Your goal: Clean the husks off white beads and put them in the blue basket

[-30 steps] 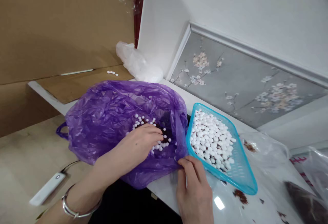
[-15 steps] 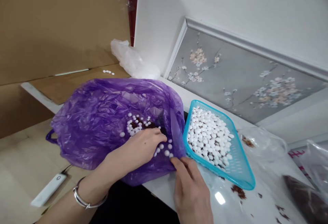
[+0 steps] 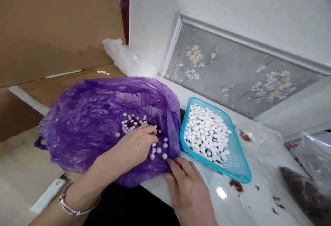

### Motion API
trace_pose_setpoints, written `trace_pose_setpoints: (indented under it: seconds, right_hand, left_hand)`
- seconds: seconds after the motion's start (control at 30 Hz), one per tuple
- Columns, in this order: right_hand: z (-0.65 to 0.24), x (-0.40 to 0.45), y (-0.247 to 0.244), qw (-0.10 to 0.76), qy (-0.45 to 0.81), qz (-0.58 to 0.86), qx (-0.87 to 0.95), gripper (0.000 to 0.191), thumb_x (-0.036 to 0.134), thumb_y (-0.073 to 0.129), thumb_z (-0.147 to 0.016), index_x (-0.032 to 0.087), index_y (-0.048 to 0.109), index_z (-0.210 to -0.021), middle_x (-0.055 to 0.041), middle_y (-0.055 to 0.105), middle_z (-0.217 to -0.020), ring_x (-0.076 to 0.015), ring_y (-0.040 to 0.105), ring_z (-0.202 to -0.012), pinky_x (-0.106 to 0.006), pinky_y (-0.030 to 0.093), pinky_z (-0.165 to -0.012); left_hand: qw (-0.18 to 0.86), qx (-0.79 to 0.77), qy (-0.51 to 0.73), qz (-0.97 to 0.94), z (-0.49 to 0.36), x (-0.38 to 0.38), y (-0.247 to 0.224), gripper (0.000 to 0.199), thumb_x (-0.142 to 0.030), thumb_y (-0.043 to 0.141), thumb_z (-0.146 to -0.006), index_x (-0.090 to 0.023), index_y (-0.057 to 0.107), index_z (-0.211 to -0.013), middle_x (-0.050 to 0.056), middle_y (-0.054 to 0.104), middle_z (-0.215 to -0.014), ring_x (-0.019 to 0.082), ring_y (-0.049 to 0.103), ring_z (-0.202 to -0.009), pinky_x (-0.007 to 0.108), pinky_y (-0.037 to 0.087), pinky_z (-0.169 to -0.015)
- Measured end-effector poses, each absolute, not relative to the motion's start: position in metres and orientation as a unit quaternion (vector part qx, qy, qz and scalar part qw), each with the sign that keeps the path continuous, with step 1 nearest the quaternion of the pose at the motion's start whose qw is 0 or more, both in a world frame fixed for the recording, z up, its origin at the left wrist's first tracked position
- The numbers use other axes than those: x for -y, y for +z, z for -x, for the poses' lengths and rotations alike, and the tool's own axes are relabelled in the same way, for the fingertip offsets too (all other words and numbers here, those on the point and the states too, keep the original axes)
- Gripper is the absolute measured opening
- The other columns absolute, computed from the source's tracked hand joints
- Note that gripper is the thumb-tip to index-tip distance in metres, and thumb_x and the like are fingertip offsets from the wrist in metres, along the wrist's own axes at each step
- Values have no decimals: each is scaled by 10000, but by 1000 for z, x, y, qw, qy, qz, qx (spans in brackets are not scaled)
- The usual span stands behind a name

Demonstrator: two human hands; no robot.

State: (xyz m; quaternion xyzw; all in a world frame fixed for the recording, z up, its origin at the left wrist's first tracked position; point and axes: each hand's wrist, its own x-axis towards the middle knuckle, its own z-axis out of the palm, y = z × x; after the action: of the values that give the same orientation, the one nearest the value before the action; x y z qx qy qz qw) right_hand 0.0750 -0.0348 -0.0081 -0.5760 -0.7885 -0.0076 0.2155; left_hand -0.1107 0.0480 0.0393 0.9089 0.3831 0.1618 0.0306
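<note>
A purple plastic bag (image 3: 88, 126) lies open on the white table, with white balls (image 3: 158, 150) and dark brown bits inside it. My left hand (image 3: 139, 143), with a silver bangle on the wrist, reaches into the bag with its fingers curled among the balls; what its fingertips hold, if anything, is hidden. At the bag's near right edge, my right hand (image 3: 187, 184) pinches the purple plastic between thumb and fingers. A blue basket (image 3: 239, 160) full of white balls (image 3: 207, 133) stands just right of the bag.
Behind the bag are a crumpled clear bag (image 3: 129, 60) and several white pieces (image 3: 102, 72) on cardboard (image 3: 59, 88). A white device (image 3: 49, 195) lies at the lower left. Brown scraps (image 3: 236, 185) and a bag of dark material (image 3: 305, 191) lie at the right.
The whole view has shifted a little, moving the scene leftward. My left hand's fingers have curled in more among the balls. My right hand's thumb now shows lower, below the bag's edge.
</note>
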Motion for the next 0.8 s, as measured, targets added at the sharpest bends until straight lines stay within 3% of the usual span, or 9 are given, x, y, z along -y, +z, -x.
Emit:
trace_pose_setpoints:
  seconds: [0.13,0.3,0.4,0.57,0.7,0.8]
  right_hand:
    - [-72,32,2,225,1,566,793,230,187,546,-878,155,693,-1052,-110,694,-926,-272,628,-799,-419,557,-695]
    - [-57,11,12,261,-82,552,788,289,12,492,-845,127,708,-1000,-117,716,-978,-266,652,-876,-393,542,-789]
    - [-46,-2,16,199,-54,588,782,391,-60,500,-788,104,686,-1091,-119,721,-993,-249,679,-868,-349,554,-767]
    - [-41,-8,17,91,14,661,745,467,-42,484,-811,90,611,-1240,-144,694,-1055,-246,700,-854,-324,553,-729]
    - [-44,-11,18,80,38,647,757,496,-50,449,-818,145,613,-1243,-127,672,-1063,-229,696,-848,-313,536,-732]
    - [-47,-13,17,98,38,639,762,398,-14,444,-854,173,658,-1132,-95,675,-975,-203,687,-770,-290,517,-668]
  left_hand:
    - [46,-400,150,-903,109,-46,40,316,43,428,-822,-122,697,-848,91,666,-994,206,590,-972,349,465,-924]
    - [92,-401,123,-903,102,-44,37,246,-20,469,-813,-136,685,-822,101,624,-983,236,568,-966,380,487,-874]
    - [105,-410,123,-898,101,-43,36,230,-47,476,-834,-141,685,-850,110,614,-1002,244,565,-970,410,480,-892]
    - [111,-413,145,-892,113,-38,33,107,-104,610,-797,-164,668,-864,98,599,-1109,265,547,-1076,433,449,-956]
    - [97,-382,152,-906,121,-34,31,199,-104,664,-761,-180,636,-943,93,566,-1199,283,494,-1170,438,432,-976]
    - [85,-363,167,-913,120,-29,27,195,-46,591,-788,-199,604,-908,56,587,-1106,240,539,-1085,400,443,-958]
